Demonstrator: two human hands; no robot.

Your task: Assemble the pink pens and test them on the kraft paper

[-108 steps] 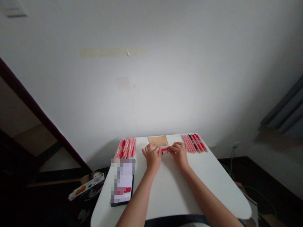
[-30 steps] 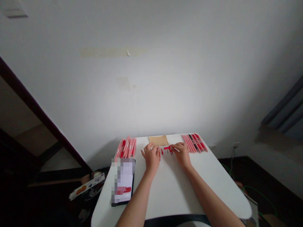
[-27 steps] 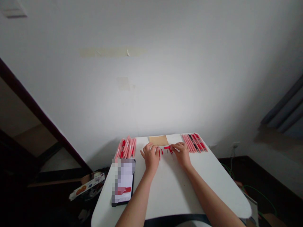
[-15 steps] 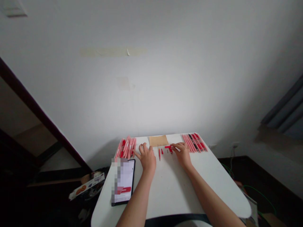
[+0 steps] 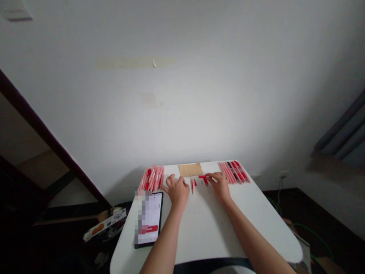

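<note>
My left hand (image 5: 178, 191) rests over the white table with its fingers apart and nothing in them. It lies between a pile of pink and red pens (image 5: 154, 178) and a thin red pen piece (image 5: 192, 186). The fingertips of my right hand (image 5: 220, 186) pinch the end of a short red pen part (image 5: 202, 176). Another red pen part (image 5: 205, 182) lies just below it, partly beside my fingers. A small red cone-shaped piece (image 5: 195, 182) and a tiny grey piece (image 5: 202, 182) lie between my hands.
A row of pink, red and black pens (image 5: 234, 172) lies at the table's far right. A tan paper sheet (image 5: 191, 169) sits at the back edge against the wall (image 5: 199, 114). The phone (image 5: 151, 219) lies at the left on the white table (image 5: 209, 236).
My left hand has turned slightly, its thumb side moving a little to the right with the fingers more bent. The right hand and the pen pieces stay in place.
</note>
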